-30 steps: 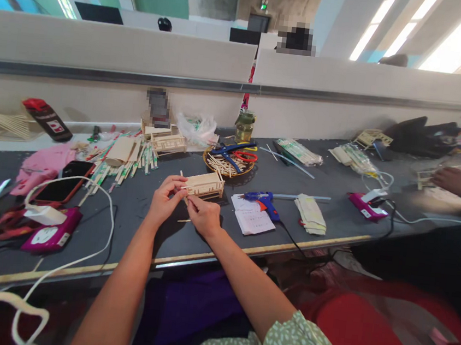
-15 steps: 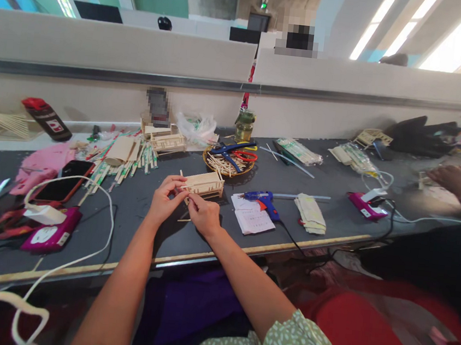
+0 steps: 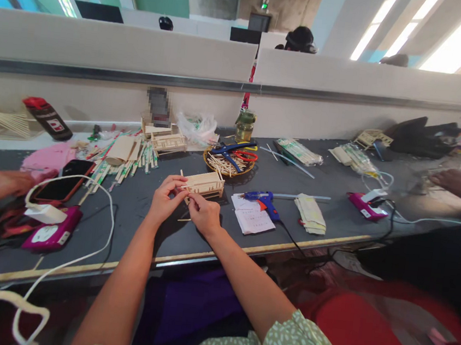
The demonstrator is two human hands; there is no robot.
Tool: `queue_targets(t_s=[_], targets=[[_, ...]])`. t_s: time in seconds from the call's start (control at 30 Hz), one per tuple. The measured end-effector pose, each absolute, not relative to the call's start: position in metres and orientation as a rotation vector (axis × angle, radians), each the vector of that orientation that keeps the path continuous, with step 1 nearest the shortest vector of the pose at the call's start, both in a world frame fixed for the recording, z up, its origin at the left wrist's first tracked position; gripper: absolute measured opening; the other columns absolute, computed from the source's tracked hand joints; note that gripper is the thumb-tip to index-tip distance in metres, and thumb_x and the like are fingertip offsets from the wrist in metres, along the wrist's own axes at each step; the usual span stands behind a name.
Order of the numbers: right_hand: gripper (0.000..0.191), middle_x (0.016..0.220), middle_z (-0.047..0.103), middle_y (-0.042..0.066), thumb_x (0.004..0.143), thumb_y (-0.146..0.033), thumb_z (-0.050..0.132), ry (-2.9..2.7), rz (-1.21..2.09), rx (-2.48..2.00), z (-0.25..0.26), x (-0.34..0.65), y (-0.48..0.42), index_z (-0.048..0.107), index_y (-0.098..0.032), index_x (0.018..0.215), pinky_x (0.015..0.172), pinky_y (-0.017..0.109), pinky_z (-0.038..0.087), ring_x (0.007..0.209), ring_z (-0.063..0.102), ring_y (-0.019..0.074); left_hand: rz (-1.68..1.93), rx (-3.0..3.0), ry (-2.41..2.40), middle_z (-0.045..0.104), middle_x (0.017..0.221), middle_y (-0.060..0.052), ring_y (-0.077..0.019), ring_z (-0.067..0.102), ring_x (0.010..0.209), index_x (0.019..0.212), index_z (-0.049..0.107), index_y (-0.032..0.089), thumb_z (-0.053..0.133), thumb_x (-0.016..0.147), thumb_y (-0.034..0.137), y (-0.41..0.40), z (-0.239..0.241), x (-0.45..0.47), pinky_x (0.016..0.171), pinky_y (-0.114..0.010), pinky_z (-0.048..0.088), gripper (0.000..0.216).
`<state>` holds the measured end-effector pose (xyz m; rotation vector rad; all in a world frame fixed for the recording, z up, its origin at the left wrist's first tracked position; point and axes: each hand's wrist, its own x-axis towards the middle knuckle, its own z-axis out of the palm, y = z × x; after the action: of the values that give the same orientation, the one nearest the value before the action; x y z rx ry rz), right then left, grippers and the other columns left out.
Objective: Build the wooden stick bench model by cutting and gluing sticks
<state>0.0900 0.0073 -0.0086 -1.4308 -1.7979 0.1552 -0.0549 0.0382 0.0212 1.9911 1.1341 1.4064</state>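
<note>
A small open box built of thin wooden sticks (image 3: 205,183) stands on the dark table (image 3: 134,223) just beyond my hands. My left hand (image 3: 165,199) is closed in a pinch against the box's left end and holds a thin wooden stick there. My right hand (image 3: 204,215) is closed too, its fingertips meeting the left hand's at the same stick below the box's near edge. One loose stick (image 3: 184,220) lies on the table between my wrists.
A blue glue gun (image 3: 263,202) and a paper slip (image 3: 252,219) lie right of my hands. Behind are a wicker tray of sticks with scissors (image 3: 229,161) and another stick model (image 3: 168,142). A phone (image 3: 64,179) and pink charger (image 3: 49,233) lie left. Other people's hands show at both edges.
My hands and the stick box have stayed put. Another person's hand has come into view at the far left, and the hand at the far right has shifted slightly.
</note>
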Motion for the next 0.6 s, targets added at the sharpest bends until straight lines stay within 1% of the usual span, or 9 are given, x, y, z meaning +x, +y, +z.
queue_targets(t_s=[0.2,0.33,0.6], targets=[[0.022,0.064,0.070,-0.003,0.088,-0.024,0.053,-1.720,0.194,-1.463,-0.0066,0.0902,0.0084,0.072,-0.025,0.099,0.057,0.017,0.040,0.053,0.062,0.0099,1.415,1.974,1.127,0.063,0.110,-0.008,-0.0156,0.061,0.084,0.087,0.068,0.019,0.066,0.083,0.033,0.0387,0.0211,-0.0550,0.064,-0.027,0.048,0.015],[0.022,0.067,0.072,-0.003,0.088,-0.024,0.054,-1.729,0.203,-1.448,-0.0082,0.0897,0.0084,0.072,-0.026,0.099,0.058,0.017,0.041,0.056,0.064,0.0105,1.418,1.960,1.119,0.063,0.110,-0.007,-0.0162,0.061,0.086,0.087,0.068,0.019,0.066,0.083,0.033,0.0386,0.0215,-0.0546,0.065,-0.027,0.049,0.014],[0.025,0.073,0.075,-0.002,0.087,-0.022,0.054,-1.760,0.214,-1.453,-0.0078,0.0895,0.0078,0.073,-0.027,0.103,0.060,0.018,0.042,0.062,0.067,0.0121,1.390,1.966,1.121,0.063,0.111,-0.007,-0.0154,0.061,0.083,0.092,0.069,0.020,0.065,0.083,0.032,0.0380,0.0229,-0.0555,0.067,-0.027,0.049,0.015]])
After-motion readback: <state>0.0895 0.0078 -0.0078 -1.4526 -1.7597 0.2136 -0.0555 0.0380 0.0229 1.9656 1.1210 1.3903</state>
